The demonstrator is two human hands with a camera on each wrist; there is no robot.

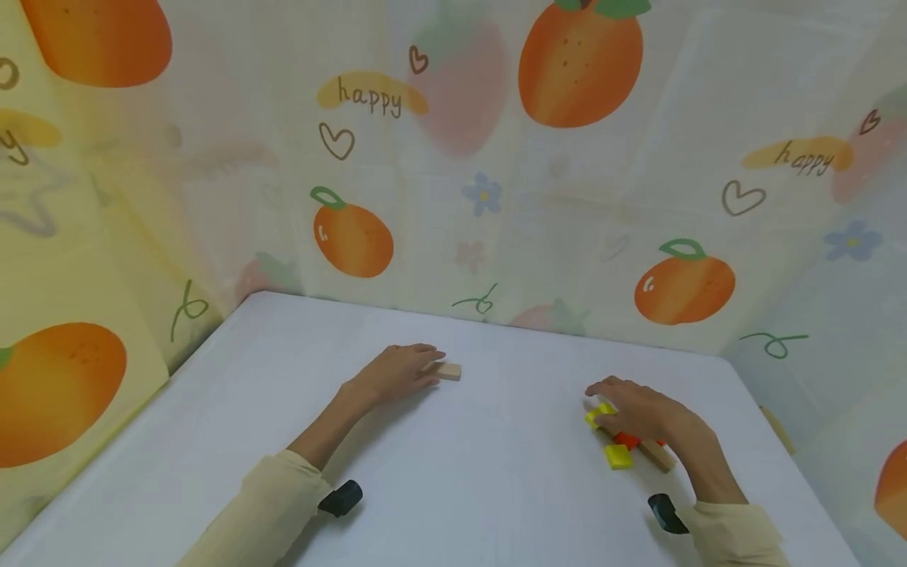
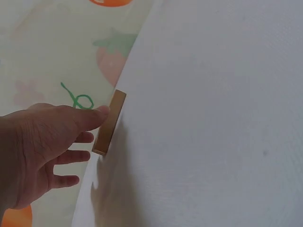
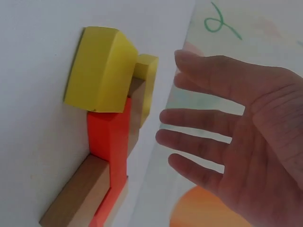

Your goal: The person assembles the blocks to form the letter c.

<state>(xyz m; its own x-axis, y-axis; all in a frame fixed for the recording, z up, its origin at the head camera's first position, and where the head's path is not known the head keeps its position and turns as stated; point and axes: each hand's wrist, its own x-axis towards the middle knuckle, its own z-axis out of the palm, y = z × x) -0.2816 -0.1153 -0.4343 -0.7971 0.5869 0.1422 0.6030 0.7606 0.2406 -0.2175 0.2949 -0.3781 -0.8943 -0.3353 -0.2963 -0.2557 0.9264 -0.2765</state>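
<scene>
My left hand is over the left-middle of the table and pinches a plain wooden block. In the left wrist view the thumb lies on one side of this long, thin block, the index finger is partly hidden and the other fingers are spread. To the right, my right hand hovers with loose, spread fingers over a small group of blocks. In the right wrist view a yellow block, a red block, a wooden block and a smaller-looking yellow block sit close together. Nothing is between the right fingers.
A white table lies under both hands. Behind it hangs a cloth curtain printed with oranges, strawberries and the word happy, which also runs along both sides. Dark wrist cameras sit at the light sleeves.
</scene>
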